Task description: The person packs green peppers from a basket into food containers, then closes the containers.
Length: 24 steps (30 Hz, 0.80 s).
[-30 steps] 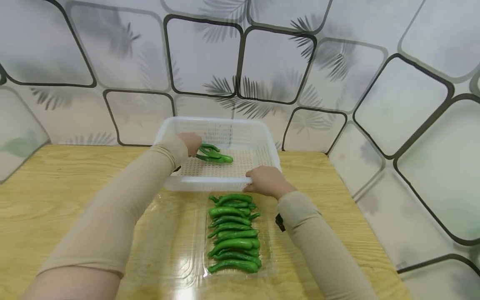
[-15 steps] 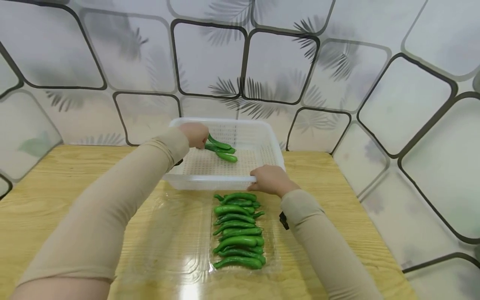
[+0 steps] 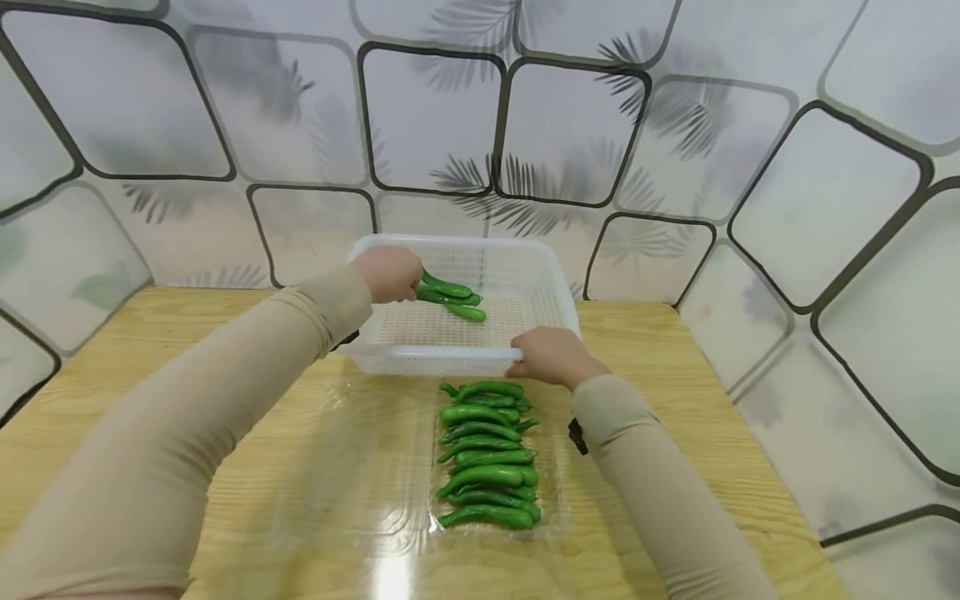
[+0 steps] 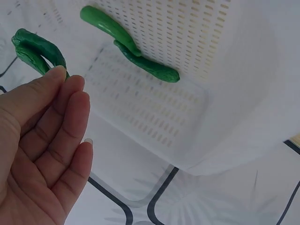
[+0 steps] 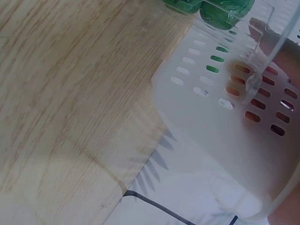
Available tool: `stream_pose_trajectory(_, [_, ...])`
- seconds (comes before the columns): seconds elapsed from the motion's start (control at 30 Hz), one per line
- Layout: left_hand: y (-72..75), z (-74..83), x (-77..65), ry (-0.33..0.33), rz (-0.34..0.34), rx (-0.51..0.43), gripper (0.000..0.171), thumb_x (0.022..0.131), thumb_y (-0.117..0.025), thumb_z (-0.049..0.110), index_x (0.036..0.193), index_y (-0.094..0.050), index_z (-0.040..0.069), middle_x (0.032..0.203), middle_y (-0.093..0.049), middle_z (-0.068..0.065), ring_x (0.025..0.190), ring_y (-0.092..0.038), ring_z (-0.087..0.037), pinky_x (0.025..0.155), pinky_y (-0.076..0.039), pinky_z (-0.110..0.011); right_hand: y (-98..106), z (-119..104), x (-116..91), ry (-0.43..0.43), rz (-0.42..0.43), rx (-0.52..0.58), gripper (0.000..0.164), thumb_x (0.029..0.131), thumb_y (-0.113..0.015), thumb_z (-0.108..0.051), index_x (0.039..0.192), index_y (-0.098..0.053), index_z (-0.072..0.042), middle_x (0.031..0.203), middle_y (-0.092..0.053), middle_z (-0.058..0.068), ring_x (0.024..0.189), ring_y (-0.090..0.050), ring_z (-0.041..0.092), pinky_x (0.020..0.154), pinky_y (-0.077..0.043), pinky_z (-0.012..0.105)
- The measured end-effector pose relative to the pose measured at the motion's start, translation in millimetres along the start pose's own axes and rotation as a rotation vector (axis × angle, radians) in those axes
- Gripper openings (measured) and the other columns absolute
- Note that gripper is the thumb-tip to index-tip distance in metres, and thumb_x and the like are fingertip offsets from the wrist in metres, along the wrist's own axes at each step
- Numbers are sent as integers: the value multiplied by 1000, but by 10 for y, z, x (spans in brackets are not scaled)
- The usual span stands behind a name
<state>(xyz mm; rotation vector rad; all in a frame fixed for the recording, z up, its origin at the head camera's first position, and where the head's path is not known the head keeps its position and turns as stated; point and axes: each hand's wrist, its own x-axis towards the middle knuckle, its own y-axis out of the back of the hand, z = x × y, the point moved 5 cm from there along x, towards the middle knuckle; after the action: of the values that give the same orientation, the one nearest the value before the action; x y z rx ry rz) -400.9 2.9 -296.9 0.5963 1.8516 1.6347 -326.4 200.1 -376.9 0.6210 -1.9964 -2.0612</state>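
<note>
My left hand [image 3: 390, 273] is over the left part of a white plastic basket [image 3: 442, 363]. Between thumb and fingertips it pinches a green chili pepper [image 4: 40, 47] by one end; this shows as two dark green lengths side by side in the left wrist view. Two more loose peppers, a lighter one [image 4: 107, 24] and a darker one [image 4: 152, 69], lie on the basket's perforated floor. My right hand [image 3: 553, 357] grips the basket's front rim near its right corner, with fingers showing through the slots in the right wrist view.
In front of the basket, a clear plastic clamshell box [image 3: 551, 508] lies open on the wooden table [image 3: 645, 400]. A row of several green peppers [image 3: 487, 475] fills its right half; its lid [image 3: 352, 475] lies flat to the left. A patterned wall [image 3: 427, 117] stands behind.
My left hand has come up from among the peppers in the basket, pinching one by its end and parting it from the others. The right hand keeps its grip on the rim.
</note>
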Motion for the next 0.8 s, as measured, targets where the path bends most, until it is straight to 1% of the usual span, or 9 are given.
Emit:
stream_pose_trajectory(0.1, [32, 68, -105, -9, 36, -7, 30, 84, -66, 12, 57, -54, 15, 57, -55, 4, 55, -49, -12, 61, -45, -32, 0, 5, -1, 1, 2, 6, 27, 84, -67, -43, 74, -56, -20, 66, -55, -7, 57, -51, 11, 52, -40, 30])
stream_pose_trajectory(0.2, [50, 144, -210, -17, 58, -9, 25, 85, -67, 13, 61, -59, 13, 60, -57, 3, 57, -51, -13, 61, -47, -33, 0, 5, 0, -1, -3, 13, 27, 84, -66, -43, 74, -56, -20, 65, -54, -7, 57, -51, 11, 52, -39, 30])
stream_pose_trajectory(0.23, [53, 164, -242, -21, 71, -7, 20, 84, -68, 14, 65, -62, 12, 63, -59, 2, 60, -54, -14, 63, -48, -34, 1, 4, 1, 0, -4, 14, 27, 84, -66, -43, 74, -56, -20, 65, -54, -7, 57, -51, 11, 52, -39, 30])
stream_pose_trajectory(0.3, [54, 206, -305, -23, 77, -13, 15, 85, -69, 16, 71, -66, 11, 68, -61, 1, 64, -57, -15, 65, -49, -35, 5, -1, 1, -2, -9, 15, 27, 85, -66, -43, 74, -56, -20, 66, -54, -7, 57, -51, 11, 52, -39, 30])
stream_pose_trajectory(0.43, [27, 277, -407, -30, 107, -22, 10, 83, -71, 18, 77, -69, 11, 75, -64, 1, 69, -60, -15, 67, -50, -34, 3, 1, -3, -4, -17, 11, 27, 85, -66, -42, 74, -56, -19, 66, -54, -7, 58, -52, 11, 52, -40, 30])
stream_pose_trajectory(0.57, [1, 381, -538, -54, 135, -7, 12, 83, -71, 19, 74, -69, 12, 71, -63, 2, 64, -58, -13, 63, -49, -32, -3, 3, -4, -8, -22, 8, 27, 85, -66, -42, 74, -56, -19, 66, -54, -7, 58, -52, 11, 52, -39, 29])
stream_pose_trajectory(0.8, [-70, 634, -784, -89, 129, 5, 17, 85, -69, 19, 69, -66, 14, 63, -57, 5, 55, -50, -9, 57, -45, -28, -5, -7, 2, -7, -25, 21, 27, 85, -65, -42, 76, -56, -19, 67, -54, -6, 58, -51, 12, 52, -39, 30])
